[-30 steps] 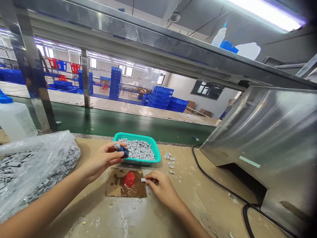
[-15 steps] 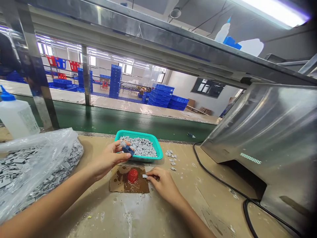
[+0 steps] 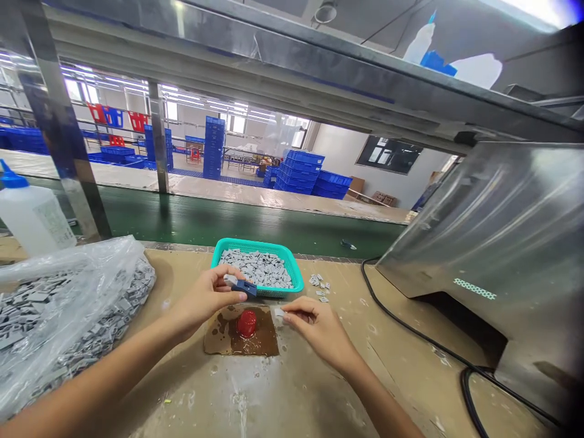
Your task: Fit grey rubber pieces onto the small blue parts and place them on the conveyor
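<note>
My left hand (image 3: 207,299) is closed on a dark blue plastic part (image 3: 246,288) with a whitish-grey piece at its left end, held before the basket's front wall. Between thumb and fingers, my right hand (image 3: 319,328) pinches a small flat light-grey plastic piece (image 3: 278,312). Below and between the hands, a wet, shiny red dome-shaped thing (image 3: 247,323) sits on a stained brown board (image 3: 219,347). Behind them stands a turquoise basket (image 3: 298,280) full of small grey plastic pieces (image 3: 258,267). Several loose grey pieces (image 3: 319,281) lie to its right.
A clear plastic bag (image 3: 104,261) of grey parts and a blue-capped bottle (image 3: 34,213) stand on the left. A metal housing (image 3: 479,231) and a black cable (image 3: 396,328) occupy the right. Beyond the table runs a green belt (image 3: 205,219); a metal shelf (image 3: 274,55) spans above.
My left hand has turned the blue part closer to level and moved slightly right and down. My right hand, still pinching the grey piece, has moved up and right, off the brown board.
</note>
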### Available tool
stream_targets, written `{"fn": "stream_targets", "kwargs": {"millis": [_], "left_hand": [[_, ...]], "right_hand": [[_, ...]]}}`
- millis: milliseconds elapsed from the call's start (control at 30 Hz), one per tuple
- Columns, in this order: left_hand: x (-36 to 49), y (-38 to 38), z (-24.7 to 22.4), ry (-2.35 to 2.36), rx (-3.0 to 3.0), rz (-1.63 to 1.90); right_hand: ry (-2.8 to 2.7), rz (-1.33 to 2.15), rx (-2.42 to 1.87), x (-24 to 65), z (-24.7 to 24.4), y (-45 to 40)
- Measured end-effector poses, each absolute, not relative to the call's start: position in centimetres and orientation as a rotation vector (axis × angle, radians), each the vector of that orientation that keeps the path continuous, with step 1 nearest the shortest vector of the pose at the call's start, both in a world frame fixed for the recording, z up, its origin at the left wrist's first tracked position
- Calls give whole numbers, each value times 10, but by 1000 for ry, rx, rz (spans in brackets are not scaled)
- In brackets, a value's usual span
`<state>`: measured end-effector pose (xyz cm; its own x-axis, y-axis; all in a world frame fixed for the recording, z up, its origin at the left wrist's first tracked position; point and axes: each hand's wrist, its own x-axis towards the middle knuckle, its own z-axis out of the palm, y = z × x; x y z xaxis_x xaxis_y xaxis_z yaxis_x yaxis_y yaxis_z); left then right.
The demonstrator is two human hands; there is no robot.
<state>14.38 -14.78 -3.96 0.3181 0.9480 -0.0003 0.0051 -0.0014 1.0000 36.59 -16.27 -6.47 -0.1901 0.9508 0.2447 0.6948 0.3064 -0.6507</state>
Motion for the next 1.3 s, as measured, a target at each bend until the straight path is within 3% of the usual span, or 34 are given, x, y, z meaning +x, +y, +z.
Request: {"fn": "stream_targets", "kwargs": {"millis": [200,500,867,1067,1300], "left_hand": [[151,-148,-49,976,1521,992],[149,-158,-47,951,1856,995],[146,-162,-39,993,2271,941],[146,-160,-41,998,2088,1045],[143,-155,-46,775,1582,1094]], "right_hand": [[-1952,520,-1399,358,-49,-160],[-1665,1046,-1052,330,-30,-156],[-1808,997,-1116,328,-23,-158],[-1576,1356,-1038,335,-17,-162],[-1274,1645,-619,340,-7,-181]]}}
